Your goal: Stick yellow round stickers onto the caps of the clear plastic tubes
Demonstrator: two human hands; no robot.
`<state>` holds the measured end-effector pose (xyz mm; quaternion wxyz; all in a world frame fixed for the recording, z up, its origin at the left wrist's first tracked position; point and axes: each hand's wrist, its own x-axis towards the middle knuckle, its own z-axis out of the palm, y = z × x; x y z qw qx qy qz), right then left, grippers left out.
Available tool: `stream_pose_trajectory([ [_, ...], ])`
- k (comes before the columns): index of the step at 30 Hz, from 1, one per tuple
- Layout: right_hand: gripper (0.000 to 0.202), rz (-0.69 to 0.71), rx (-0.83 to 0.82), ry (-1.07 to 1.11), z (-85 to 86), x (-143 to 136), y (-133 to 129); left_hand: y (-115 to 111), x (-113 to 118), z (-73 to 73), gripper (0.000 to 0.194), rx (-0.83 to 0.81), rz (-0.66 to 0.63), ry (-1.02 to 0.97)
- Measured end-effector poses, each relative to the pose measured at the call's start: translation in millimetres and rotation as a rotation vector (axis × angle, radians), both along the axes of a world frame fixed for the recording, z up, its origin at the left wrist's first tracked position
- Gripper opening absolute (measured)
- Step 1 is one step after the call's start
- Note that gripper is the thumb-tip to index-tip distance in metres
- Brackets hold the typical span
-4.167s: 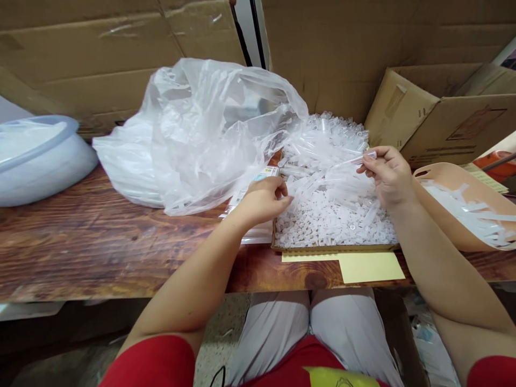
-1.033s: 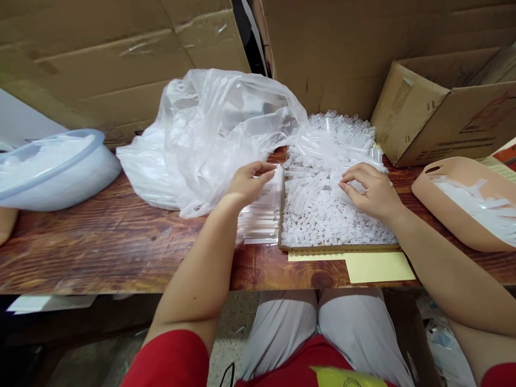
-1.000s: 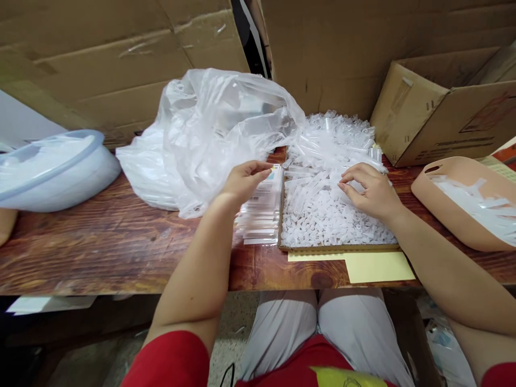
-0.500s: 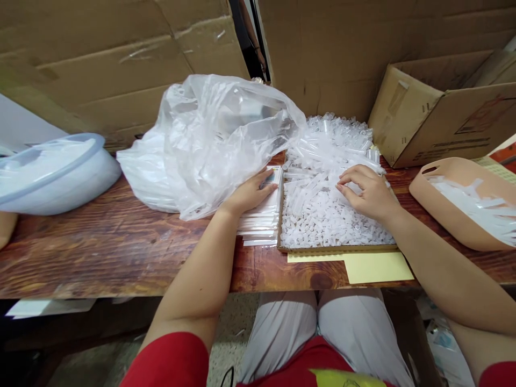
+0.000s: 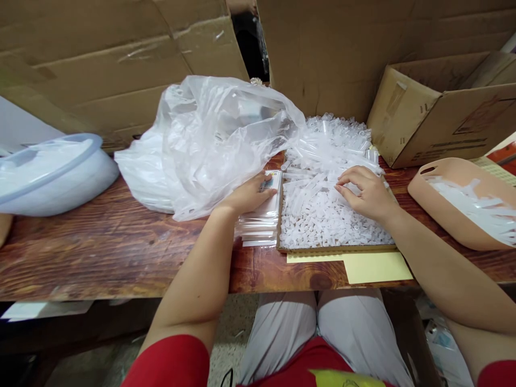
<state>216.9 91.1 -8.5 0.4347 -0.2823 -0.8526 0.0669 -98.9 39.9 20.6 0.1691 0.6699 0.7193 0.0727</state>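
Note:
My left hand [image 5: 255, 192] lies with its fingers stretched out over a stack of flat clear packets [image 5: 260, 231] with printed cards showing at the far end. Above a shallow cardboard tray [image 5: 334, 249], my right hand [image 5: 365, 192] is closed in a pinch, thumb and forefinger together. What sits between those fingertips, if anything, is too small to make out. Small white plastic pieces [image 5: 322, 226] fill the near part of the tray. Clear plastic tubes [image 5: 336, 131] are heaped in its far part. A large clear plastic bag [image 5: 205, 140] bulges beside the stack, touching my left forearm or hand.
A pale blue basin [image 5: 64, 183] stands at the left. To the right are a peach-coloured bin [image 5: 447, 215] holding white strips and an open cardboard box [image 5: 411, 118]. Yellow paper [image 5: 377, 267] sticks out under the tray. Cardboard panels [image 5: 121, 48] wall the back of the wooden table [image 5: 100, 252].
My left hand has shifted slightly down and left on the stack, uncovering more of the top card. My right hand stays nearly still. The person's arm behind the cardboard gap has moved.

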Motion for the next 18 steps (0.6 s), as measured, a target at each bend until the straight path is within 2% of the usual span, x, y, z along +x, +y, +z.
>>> stream_pose_trajectory([
  [9, 0.006, -0.002, -0.023, -0.007, 1.0, 0.3, -0.6, 1.3, -3.9, -2.6, 0.062, 0.023, 0.037, -0.035],
  [18, 0.007, -0.002, -0.046, -0.003, 1.0, -0.8, -0.6, -0.1, -4.7, -2.1, 0.060, 0.090, 0.010, -0.046],
])
